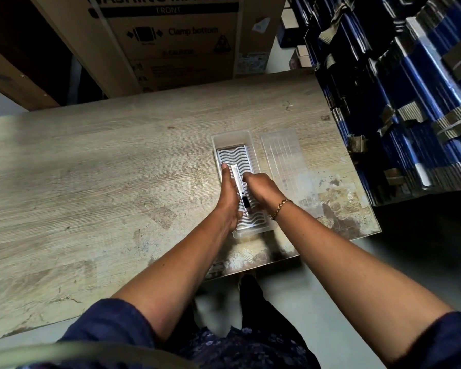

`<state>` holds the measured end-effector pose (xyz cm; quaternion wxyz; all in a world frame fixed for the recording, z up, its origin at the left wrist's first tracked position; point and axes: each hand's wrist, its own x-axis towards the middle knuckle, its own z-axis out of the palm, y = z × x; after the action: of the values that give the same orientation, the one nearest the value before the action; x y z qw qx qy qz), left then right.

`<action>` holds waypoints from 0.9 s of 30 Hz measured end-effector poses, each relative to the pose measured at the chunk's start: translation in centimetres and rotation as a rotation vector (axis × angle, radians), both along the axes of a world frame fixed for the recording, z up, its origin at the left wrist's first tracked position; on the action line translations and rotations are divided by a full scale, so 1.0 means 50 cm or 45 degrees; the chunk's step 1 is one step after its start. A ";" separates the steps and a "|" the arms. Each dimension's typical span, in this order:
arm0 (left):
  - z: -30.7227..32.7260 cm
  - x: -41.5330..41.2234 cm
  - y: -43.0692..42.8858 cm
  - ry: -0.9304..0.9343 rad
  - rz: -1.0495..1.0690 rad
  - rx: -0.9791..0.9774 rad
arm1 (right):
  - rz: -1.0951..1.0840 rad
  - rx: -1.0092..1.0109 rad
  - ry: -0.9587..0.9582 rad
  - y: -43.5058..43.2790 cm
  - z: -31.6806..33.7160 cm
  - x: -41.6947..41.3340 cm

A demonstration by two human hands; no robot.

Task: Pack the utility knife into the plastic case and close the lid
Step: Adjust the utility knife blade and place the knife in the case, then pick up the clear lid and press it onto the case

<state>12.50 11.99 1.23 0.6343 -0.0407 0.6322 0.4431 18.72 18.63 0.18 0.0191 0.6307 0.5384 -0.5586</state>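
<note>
The utility knife [239, 186], a slim white bar with a black slider near its close end, is held between both hands inside the plastic case [230, 139], lying lengthwise over a white insert [234, 155] moulded in wavy ridges. The left hand [228, 201] is laid along the knife's 9 o'clock side, fingers extended and pressed against it; its grip is closed on the knife only loosely. The right hand [261, 189] is curled in from 3 o'clock, its fingertips pinching the knife's edge. The case is a clear, shallow rectangular tray with rounded corners, set near the bench's [91, 169] 3 o'clock end. The lid [285, 161], translucent and ribbed with a fine grid, lies flat just beside the case at 3 o'clock, apart from it. The bench is pale wood-grain laminate, scuffed and stained. A gold chain bracelet [280, 207] is worn on the right wrist.
</note>
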 end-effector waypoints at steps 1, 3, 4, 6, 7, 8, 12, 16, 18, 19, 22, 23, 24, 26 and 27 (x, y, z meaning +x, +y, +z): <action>0.000 -0.001 -0.001 0.004 0.005 -0.006 | 0.006 0.021 0.053 0.002 0.001 0.010; 0.000 0.000 -0.001 0.009 0.011 -0.004 | -0.021 0.053 0.180 0.010 0.001 0.040; -0.002 0.000 0.000 0.010 0.012 0.006 | -0.057 0.063 0.235 0.018 0.004 0.060; 0.004 0.007 0.001 0.014 0.043 0.048 | -0.166 0.086 0.312 0.040 0.006 0.112; 0.009 0.014 0.004 0.022 0.055 0.064 | -0.233 0.100 0.329 0.053 0.005 0.141; 0.012 0.023 0.004 0.041 0.054 0.077 | -0.297 0.104 0.330 0.065 0.003 0.169; 0.019 0.078 0.017 0.144 0.039 0.157 | -0.418 0.077 0.260 0.109 -0.017 0.267; 0.034 0.137 0.048 0.113 -0.024 0.139 | -0.380 0.085 0.202 0.138 -0.037 0.321; 0.033 0.164 0.063 0.068 -0.036 0.153 | -0.361 0.071 0.190 0.146 -0.049 0.337; 0.031 0.176 0.072 0.042 -0.029 0.151 | -0.359 0.064 0.185 0.150 -0.054 0.344; 0.020 0.203 0.095 0.007 -0.001 0.142 | -0.325 0.060 0.156 0.159 -0.070 0.361; 0.019 0.208 0.103 0.009 0.005 0.131 | -0.301 0.058 0.141 0.162 -0.073 0.363; 0.020 0.214 0.110 0.002 0.006 0.128 | -0.283 0.050 0.131 0.166 -0.077 0.366; 0.014 0.216 0.129 -0.012 0.023 0.124 | -0.249 0.041 0.122 0.178 -0.082 0.369; 0.012 0.214 0.139 -0.024 0.036 0.121 | -0.230 0.041 0.115 0.185 -0.086 0.371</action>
<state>23.18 18.92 1.83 0.6352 -0.0236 0.6038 0.4810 37.24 27.89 -4.10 -0.0657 0.6510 0.4885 -0.5772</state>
